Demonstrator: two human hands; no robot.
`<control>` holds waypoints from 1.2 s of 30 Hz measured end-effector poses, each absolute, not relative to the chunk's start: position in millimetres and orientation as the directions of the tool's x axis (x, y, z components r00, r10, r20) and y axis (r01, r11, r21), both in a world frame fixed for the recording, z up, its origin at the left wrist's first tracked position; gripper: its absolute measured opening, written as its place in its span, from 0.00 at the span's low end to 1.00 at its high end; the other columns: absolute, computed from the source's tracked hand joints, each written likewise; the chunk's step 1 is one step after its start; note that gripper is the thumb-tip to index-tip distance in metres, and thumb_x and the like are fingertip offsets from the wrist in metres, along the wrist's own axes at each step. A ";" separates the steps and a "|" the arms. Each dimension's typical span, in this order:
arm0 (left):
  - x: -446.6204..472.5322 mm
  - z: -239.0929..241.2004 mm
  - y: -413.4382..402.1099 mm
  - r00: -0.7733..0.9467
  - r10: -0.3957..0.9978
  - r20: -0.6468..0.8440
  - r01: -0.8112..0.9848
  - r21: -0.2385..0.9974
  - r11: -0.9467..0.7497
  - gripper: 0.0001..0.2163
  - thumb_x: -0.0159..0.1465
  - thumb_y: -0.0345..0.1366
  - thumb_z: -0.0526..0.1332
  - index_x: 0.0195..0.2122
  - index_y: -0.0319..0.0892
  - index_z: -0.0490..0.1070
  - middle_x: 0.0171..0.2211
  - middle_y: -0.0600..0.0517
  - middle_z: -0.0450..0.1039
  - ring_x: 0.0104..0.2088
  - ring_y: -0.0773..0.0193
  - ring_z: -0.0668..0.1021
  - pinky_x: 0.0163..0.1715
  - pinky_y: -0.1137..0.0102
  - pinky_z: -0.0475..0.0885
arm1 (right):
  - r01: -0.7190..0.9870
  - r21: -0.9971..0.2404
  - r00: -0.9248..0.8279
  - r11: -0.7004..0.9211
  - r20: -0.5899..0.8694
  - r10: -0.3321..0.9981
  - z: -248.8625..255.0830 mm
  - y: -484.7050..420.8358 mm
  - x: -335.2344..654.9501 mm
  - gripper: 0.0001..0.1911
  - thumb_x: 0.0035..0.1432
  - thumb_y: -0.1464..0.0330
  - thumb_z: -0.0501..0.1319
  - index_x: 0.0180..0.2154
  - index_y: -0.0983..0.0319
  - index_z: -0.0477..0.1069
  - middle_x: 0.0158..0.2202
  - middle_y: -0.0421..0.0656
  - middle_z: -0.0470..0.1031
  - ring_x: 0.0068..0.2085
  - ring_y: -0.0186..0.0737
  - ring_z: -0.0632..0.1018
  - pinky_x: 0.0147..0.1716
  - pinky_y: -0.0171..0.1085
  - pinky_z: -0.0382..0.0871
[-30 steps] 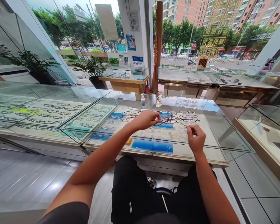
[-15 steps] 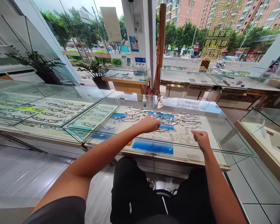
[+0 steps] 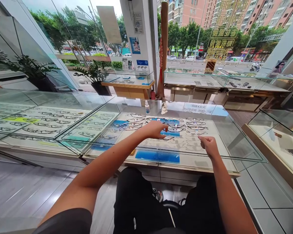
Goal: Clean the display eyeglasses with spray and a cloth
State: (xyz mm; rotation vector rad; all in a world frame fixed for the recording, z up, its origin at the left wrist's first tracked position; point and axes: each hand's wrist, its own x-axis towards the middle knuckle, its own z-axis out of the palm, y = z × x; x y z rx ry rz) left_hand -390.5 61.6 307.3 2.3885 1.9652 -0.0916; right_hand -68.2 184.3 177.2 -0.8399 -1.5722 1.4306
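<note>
My left hand (image 3: 156, 129) is over the middle of the glass display case (image 3: 202, 151), fingers bent downward and apart, with nothing visible in them. Under and around it lie rows of eyeglasses (image 3: 175, 127), seen through the glass; whether the hand touches the top, I cannot tell. Farther right, my right hand (image 3: 210, 144) is closed, thumb pointing left, near the right-hand column of eyeglasses (image 3: 196, 123). Its inner side is hidden, so anything small inside does not show. A spray bottle (image 3: 147, 107) and a crumpled cloth (image 3: 164, 108) sit on the glass beyond my hands.
Another glass case (image 3: 39, 122) with more eyeglasses adjoins on the left. A lower case (image 3: 278, 143) stands at the right. Potted plants (image 3: 96, 76) and window display cases (image 3: 192, 78) line the far side. My knees (image 3: 132, 191) are close to the case front.
My left hand has loosened from a closed shape, its fingers now apart. My right hand stays closed in nearly the same place. The view has shifted slightly.
</note>
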 end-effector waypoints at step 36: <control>-421.8 300.6 165.8 -0.193 0.807 0.559 0.258 0.822 -0.508 0.23 0.63 0.58 0.70 0.40 0.42 0.73 0.44 0.47 0.77 0.46 0.60 0.78 0.46 0.66 0.76 | -0.120 -0.822 -0.378 0.557 0.557 0.740 292.3 230.2 -193.3 0.33 0.60 0.53 0.68 0.20 0.56 0.47 0.21 0.34 0.45 0.27 0.33 0.49 0.28 0.39 0.44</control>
